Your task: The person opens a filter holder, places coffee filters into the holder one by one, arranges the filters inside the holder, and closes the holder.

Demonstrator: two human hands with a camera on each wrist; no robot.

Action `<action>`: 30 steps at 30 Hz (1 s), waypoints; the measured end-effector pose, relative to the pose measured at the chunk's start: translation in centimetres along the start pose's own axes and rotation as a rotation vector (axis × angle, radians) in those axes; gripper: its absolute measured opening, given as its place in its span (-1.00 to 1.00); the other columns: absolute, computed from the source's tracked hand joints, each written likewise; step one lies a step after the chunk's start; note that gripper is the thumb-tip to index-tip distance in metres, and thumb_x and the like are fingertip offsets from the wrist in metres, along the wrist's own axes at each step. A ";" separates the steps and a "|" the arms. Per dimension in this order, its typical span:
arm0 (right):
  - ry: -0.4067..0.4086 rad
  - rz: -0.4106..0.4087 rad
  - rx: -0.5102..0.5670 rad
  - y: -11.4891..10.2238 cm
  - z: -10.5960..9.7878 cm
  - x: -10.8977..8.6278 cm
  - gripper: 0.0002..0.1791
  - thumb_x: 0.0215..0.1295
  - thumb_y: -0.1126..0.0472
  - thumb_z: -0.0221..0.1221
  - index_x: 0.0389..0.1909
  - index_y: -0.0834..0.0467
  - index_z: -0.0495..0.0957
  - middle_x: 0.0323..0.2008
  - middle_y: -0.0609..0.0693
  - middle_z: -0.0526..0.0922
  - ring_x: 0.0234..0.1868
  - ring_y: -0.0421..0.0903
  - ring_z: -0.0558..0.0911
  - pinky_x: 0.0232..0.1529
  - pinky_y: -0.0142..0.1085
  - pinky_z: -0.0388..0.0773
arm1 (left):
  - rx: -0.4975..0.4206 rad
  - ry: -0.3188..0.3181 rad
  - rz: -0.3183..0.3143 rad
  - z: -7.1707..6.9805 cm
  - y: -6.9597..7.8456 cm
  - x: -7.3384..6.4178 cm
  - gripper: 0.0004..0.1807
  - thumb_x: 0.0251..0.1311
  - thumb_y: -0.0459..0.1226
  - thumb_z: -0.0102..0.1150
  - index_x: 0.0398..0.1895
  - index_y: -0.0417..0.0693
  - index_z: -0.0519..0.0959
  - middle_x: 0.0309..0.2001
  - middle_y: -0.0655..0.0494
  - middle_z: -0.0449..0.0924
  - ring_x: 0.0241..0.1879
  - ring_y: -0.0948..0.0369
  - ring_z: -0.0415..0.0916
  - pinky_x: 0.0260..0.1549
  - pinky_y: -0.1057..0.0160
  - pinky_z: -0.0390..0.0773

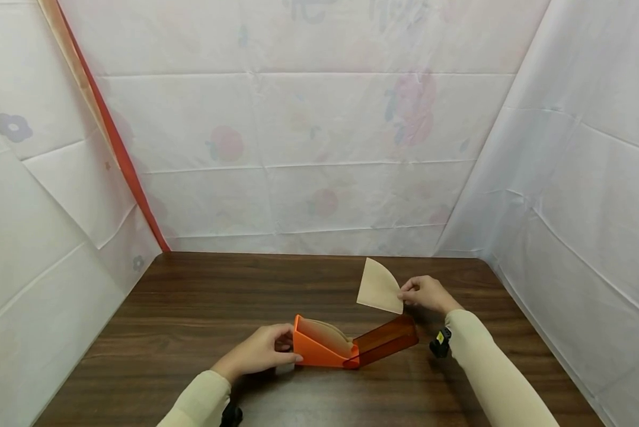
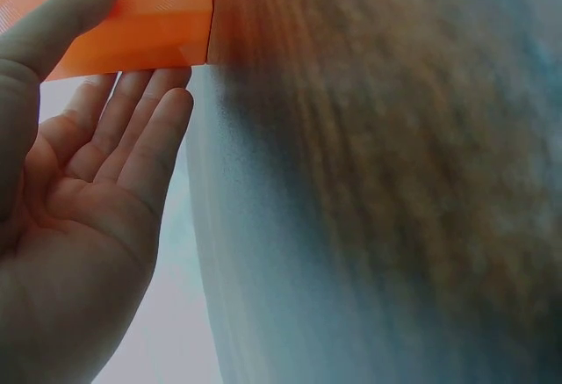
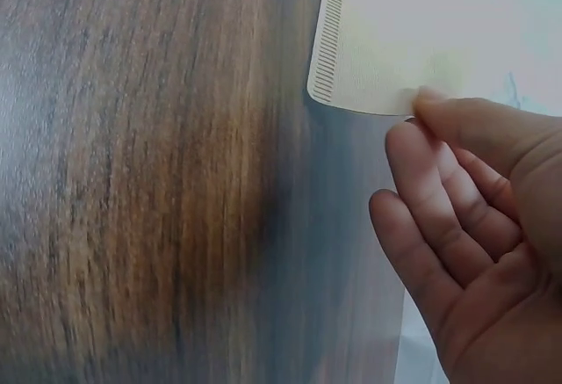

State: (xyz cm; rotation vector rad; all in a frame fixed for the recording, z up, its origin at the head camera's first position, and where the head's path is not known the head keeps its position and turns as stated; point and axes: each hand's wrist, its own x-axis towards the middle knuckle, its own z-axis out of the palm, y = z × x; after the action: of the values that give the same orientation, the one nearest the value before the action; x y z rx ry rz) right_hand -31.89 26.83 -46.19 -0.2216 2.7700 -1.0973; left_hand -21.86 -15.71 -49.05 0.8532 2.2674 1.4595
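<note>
My right hand [image 1: 425, 293] pinches a tan paper coffee filter [image 1: 379, 287] by its curved edge, between thumb and fingertips. In the right wrist view the filter [image 3: 386, 41] shows a crimped seam along one side. It is held up above the table, beyond the orange filter holder [image 1: 319, 353]. My left hand [image 1: 263, 350] grips the holder's left end, thumb [image 2: 75, 19] on the near face and fingers at the other side. More tan filters [image 1: 327, 334] stand inside the holder. Its see-through brown-orange lid [image 1: 386, 339] is swung open to the right.
The dark wooden table [image 1: 218, 290] carries the holder. White printed sheets [image 1: 319, 196] hang behind it and at both sides, with an orange strip [image 1: 122, 154] at the left corner. A black wrist device [image 1: 440, 343] sits on the right sleeve.
</note>
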 end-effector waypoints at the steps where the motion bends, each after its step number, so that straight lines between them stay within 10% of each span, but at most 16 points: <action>1: 0.004 0.002 -0.001 -0.1 -0.1 0.0 -0.81 0.34 0.13 0.33 -0.27 0.19 0.69 -0.39 -0.03 0.68 -0.36 -0.09 0.65 -0.27 -0.17 0.63 | 0.000 0.001 0.001 0.0 0.0 0.0 -0.71 0.25 -0.20 0.39 0.00 0.06 0.58 -0.02 0.20 0.63 0.02 0.19 0.61 0.04 0.16 0.60; 14: 0.006 -0.092 0.038 -0.3 -1.1 -0.6 -0.85 0.39 0.17 0.27 -0.21 0.19 0.70 -0.33 0.09 0.70 -0.24 0.15 0.70 -0.16 -0.03 0.66 | 0.003 0.001 0.005 0.0 0.0 0.1 -0.71 0.25 -0.20 0.39 -0.01 0.06 0.58 -0.02 0.19 0.63 0.03 0.19 0.61 0.04 0.17 0.59; 30: 0.060 -0.151 -0.048 -1.4 -1.7 -1.3 -0.86 0.41 0.14 0.26 -0.21 0.13 0.70 -0.42 -0.08 0.66 -0.38 -0.10 0.66 -0.37 -0.20 0.57 | 0.034 0.010 0.009 0.1 -0.2 0.1 -0.68 0.24 -0.18 0.40 0.02 0.07 0.58 -0.02 0.20 0.64 0.01 0.21 0.62 0.02 0.23 0.59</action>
State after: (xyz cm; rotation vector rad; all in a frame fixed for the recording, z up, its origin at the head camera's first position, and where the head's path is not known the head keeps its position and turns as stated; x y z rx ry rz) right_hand -30.86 27.20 -43.86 -0.4170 2.8749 -1.0890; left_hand -21.94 -15.63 -49.26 0.8697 2.3048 1.4360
